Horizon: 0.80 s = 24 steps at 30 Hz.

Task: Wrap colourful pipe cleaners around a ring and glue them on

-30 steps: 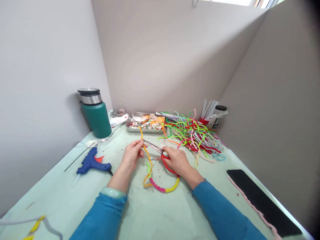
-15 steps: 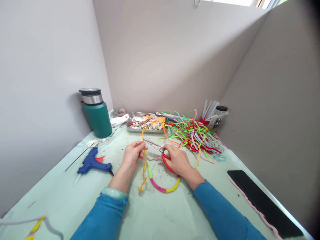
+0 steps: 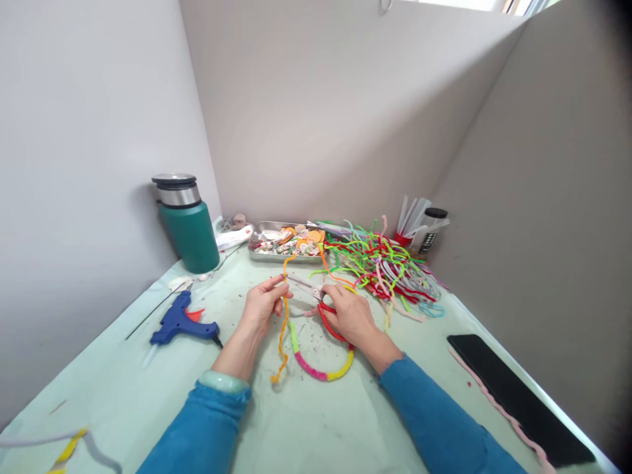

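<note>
My left hand (image 3: 263,304) pinches an orange pipe cleaner (image 3: 282,339) between thumb and fingers; one end rises above the grip and the curled lower end hangs toward the table. In my right hand (image 3: 349,317) is a pair of scissors (image 3: 312,289) with red handles, their blades pointing left at the pipe cleaner just above my left fingertips. Whether the blades touch it I cannot tell. Below the hands lies a curved band wrapped in green, pink and yellow (image 3: 316,374), its right end partly hidden by my right hand.
A metal tray (image 3: 286,259) of small pieces stands at the back beside a heap of coloured pipe cleaners (image 3: 385,270). To the left are a green bottle (image 3: 190,237) and a blue glue gun (image 3: 180,320). A black phone-like slab (image 3: 513,395) lies at right.
The upper end of the orange pipe cleaner has shifted slightly right, leaning toward the blades. Both hands keep nearly the same place, and the whole view has shifted a little.
</note>
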Each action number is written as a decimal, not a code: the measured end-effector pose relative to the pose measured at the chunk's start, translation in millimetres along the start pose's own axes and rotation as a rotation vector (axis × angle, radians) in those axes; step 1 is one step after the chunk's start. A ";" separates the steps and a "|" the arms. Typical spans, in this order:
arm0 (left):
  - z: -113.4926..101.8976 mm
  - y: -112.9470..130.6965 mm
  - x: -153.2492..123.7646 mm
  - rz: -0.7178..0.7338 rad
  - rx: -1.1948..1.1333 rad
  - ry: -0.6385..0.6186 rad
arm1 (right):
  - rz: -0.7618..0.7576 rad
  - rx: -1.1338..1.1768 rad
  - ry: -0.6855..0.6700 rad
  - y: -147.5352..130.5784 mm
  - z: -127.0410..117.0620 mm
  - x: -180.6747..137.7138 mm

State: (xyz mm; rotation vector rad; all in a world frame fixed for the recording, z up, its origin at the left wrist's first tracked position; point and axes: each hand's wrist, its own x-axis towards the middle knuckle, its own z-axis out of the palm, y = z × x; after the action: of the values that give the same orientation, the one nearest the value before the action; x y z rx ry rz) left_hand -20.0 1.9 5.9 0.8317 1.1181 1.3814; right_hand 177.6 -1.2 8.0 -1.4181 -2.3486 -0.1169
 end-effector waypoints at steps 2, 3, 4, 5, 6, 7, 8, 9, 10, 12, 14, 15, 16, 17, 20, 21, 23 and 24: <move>0.3 0.2 0.2 -0.010 -0.013 0.005 | 0.006 0.001 -0.001 0.0 0.4 0.0; 0.4 0.2 0.3 -0.013 -0.020 0.005 | 0.010 0.005 -0.002 -0.1 0.7 -0.1; 0.4 0.1 0.5 -0.016 -0.025 0.004 | 0.012 0.011 -0.004 -0.1 1.0 -0.2; 0.3 0.0 0.7 -0.017 -0.028 0.003 | 0.014 0.017 -0.005 -0.1 1.4 -0.3; 0.2 -0.2 0.9 -0.018 -0.028 0.002 | 0.014 0.023 -0.004 0.0 1.8 -0.3; 0.0 -0.5 1.0 -0.019 -0.028 0.001 | 0.013 0.028 -0.002 0.2 2.2 -0.4; -0.3 -0.7 1.1 -0.019 -0.027 -0.001 | 0.010 0.031 0.001 0.5 2.6 -0.4; -0.6 -1.0 1.1 -0.018 -0.027 -0.004 | 0.008 0.033 0.004 0.8 3.1 -0.4; -0.8 -1.2 1.1 -0.018 -0.029 -0.007 | 0.007 0.034 0.005 1.1 3.5 -0.4; -1.0 -1.3 0.9 -0.019 -0.031 -0.010 | 0.006 0.034 0.004 1.6 4.4 -0.3; -1.0 -1.1 0.8 -0.019 -0.034 -0.007 | 0.007 0.036 -0.001 1.8 5.1 -0.2; -0.9 -1.0 0.9 -0.020 -0.034 -0.004 | 0.007 0.038 -0.003 1.8 5.4 -0.1; -0.8 -0.9 1.0 -0.021 -0.035 0.000 | 0.008 0.040 -0.007 1.7 5.7 0.0; -0.7 -0.8 1.1 -0.021 -0.037 0.002 | 0.009 0.040 -0.009 1.7 5.9 0.1; -0.8 -1.3 1.3 -0.018 -0.043 0.004 | 0.006 0.036 -0.008 1.6 6.6 0.7; -1.0 -1.6 1.3 -0.016 -0.044 0.004 | 0.003 0.033 -0.007 1.6 6.7 0.9; -1.4 -2.1 1.2 -0.018 -0.046 0.003 | -0.005 0.027 -0.007 1.4 7.0 1.3; -1.5 -2.2 1.1 -0.021 -0.047 0.005 | -0.005 0.023 -0.008 1.1 7.1 1.5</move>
State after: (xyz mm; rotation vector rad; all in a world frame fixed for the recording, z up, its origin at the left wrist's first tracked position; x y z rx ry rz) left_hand -20.9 2.5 3.2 0.7811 1.0908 1.3877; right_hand 175.9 2.5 1.8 -1.4038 -2.3528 -0.0854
